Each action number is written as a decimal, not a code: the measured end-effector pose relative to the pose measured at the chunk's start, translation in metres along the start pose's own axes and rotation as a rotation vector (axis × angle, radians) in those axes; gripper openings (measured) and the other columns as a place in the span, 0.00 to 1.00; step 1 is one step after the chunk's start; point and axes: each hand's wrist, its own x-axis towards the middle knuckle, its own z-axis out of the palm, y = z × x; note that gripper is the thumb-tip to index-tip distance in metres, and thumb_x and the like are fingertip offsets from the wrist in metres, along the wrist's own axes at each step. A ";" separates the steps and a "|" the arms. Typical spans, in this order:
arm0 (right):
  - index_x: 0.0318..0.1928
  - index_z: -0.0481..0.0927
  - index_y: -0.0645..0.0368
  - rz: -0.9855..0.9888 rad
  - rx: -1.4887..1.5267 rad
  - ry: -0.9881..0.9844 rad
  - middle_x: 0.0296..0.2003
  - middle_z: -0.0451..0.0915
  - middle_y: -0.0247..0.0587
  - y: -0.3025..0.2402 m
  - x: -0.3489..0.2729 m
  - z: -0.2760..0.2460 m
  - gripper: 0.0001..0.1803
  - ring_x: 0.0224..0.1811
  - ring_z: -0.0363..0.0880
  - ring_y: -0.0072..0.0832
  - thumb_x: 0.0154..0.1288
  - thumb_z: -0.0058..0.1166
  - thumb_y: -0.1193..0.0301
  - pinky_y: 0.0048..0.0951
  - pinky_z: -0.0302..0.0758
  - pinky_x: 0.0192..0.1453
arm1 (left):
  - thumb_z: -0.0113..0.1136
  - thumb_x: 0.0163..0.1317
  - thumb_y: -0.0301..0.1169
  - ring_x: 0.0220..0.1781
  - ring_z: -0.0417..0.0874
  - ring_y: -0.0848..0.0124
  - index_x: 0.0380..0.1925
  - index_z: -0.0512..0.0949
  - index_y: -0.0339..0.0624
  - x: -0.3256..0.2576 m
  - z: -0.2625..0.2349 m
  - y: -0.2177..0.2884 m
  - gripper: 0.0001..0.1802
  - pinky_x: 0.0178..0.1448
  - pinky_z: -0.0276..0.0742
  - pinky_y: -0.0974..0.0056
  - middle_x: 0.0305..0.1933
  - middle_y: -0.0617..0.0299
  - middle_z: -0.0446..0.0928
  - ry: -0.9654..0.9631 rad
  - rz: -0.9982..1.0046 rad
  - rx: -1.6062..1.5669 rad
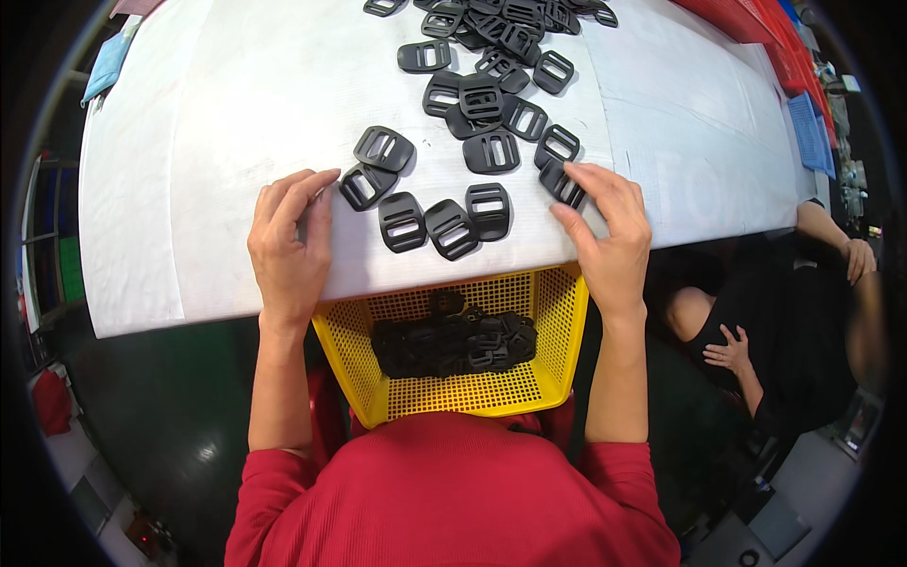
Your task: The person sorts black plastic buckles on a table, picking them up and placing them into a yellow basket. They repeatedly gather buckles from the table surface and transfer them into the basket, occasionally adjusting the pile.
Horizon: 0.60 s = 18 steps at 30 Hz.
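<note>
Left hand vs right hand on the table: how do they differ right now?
The left hand lies flat on the white table with its fingertips beside a black buckle, seemingly not gripping it. The right hand has its fingertips on another black buckle at the edge of the scattered pile. Both are bare, palms down near the table edge, above the yellow basket of buckles.

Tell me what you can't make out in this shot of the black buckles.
- Head view: the buckle pile is cut off by the top edge.
- Yellow basket: its front is hidden behind the red shirt; its black parts are too jumbled to count.
- Right hand: fingers partly cover one buckle.
</note>
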 end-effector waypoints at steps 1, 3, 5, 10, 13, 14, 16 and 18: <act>0.48 0.84 0.55 -0.013 0.038 -0.037 0.46 0.81 0.37 -0.002 -0.002 -0.003 0.21 0.48 0.76 0.37 0.50 0.68 0.73 0.36 0.71 0.53 | 0.57 0.63 0.18 0.41 0.80 0.71 0.43 0.83 0.40 -0.001 -0.001 0.001 0.11 0.41 0.76 0.70 0.43 0.58 0.80 -0.011 -0.006 0.012; 0.48 0.84 0.56 -0.014 0.106 -0.119 0.47 0.81 0.37 -0.007 -0.004 -0.007 0.21 0.50 0.76 0.38 0.50 0.68 0.72 0.36 0.71 0.55 | 0.57 0.63 0.18 0.42 0.80 0.70 0.43 0.83 0.40 0.000 -0.001 0.001 0.11 0.42 0.76 0.69 0.43 0.57 0.80 -0.017 0.002 0.014; 0.48 0.84 0.56 -0.040 0.071 -0.063 0.47 0.81 0.37 -0.005 0.003 -0.006 0.21 0.51 0.75 0.37 0.50 0.68 0.72 0.36 0.71 0.55 | 0.57 0.62 0.18 0.42 0.80 0.70 0.43 0.83 0.40 0.000 0.001 -0.002 0.12 0.42 0.76 0.69 0.43 0.57 0.80 -0.007 0.029 -0.005; 0.48 0.84 0.56 -0.211 -0.172 -0.004 0.49 0.82 0.34 0.012 0.027 0.013 0.17 0.51 0.76 0.34 0.56 0.63 0.71 0.35 0.72 0.52 | 0.61 0.59 0.18 0.41 0.79 0.67 0.41 0.83 0.40 -0.002 0.002 0.001 0.11 0.42 0.76 0.67 0.40 0.58 0.80 0.017 0.004 -0.012; 0.47 0.84 0.56 -0.165 -0.175 0.025 0.48 0.83 0.35 0.016 0.028 0.016 0.14 0.50 0.78 0.33 0.59 0.62 0.71 0.34 0.73 0.50 | 0.62 0.59 0.19 0.43 0.79 0.65 0.42 0.83 0.40 0.002 0.001 0.004 0.11 0.45 0.77 0.66 0.42 0.58 0.81 -0.008 -0.055 -0.058; 0.46 0.85 0.56 -0.128 -0.154 0.029 0.48 0.83 0.35 0.017 0.028 0.016 0.14 0.49 0.78 0.33 0.59 0.62 0.70 0.33 0.73 0.50 | 0.62 0.59 0.20 0.43 0.80 0.64 0.42 0.83 0.40 0.007 0.001 0.006 0.11 0.46 0.77 0.65 0.43 0.57 0.81 -0.022 -0.081 -0.081; 0.45 0.85 0.57 0.272 0.137 -0.047 0.46 0.83 0.37 0.020 0.031 0.003 0.13 0.48 0.78 0.35 0.59 0.62 0.70 0.34 0.73 0.50 | 0.61 0.59 0.20 0.47 0.80 0.62 0.44 0.83 0.41 0.029 0.005 0.018 0.12 0.49 0.77 0.63 0.46 0.55 0.80 -0.063 0.101 -0.047; 0.44 0.85 0.57 0.357 0.142 -0.026 0.45 0.83 0.39 0.020 0.033 -0.003 0.13 0.47 0.78 0.37 0.58 0.63 0.69 0.35 0.74 0.50 | 0.62 0.59 0.23 0.52 0.79 0.60 0.48 0.82 0.43 0.057 0.018 0.028 0.15 0.54 0.76 0.61 0.49 0.53 0.80 -0.146 0.251 -0.039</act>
